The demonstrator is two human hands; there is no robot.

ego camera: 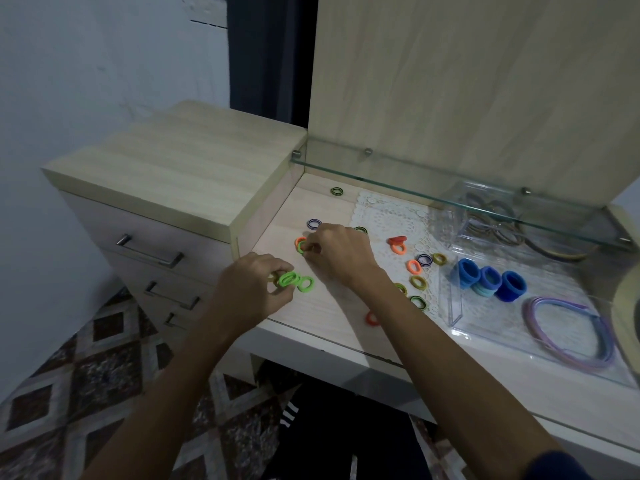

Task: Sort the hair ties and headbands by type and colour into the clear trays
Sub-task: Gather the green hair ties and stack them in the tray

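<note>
A person's left hand (254, 285) pinches a bunch of small bright green fabric hair ties (292, 281) in curled fingers. The right hand (337, 252), just beyond, has fingertips curled onto a green and orange hair tie (300, 244) on the pale wooden desk (329, 327). Right of both hands, blue hair ties (488, 280) sit in a clear plastic tray (457, 306).

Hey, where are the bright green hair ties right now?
In the head view, the bright green hair ties are bunched in the left hand, at the left of the desk surface, just below the right hand.
</note>
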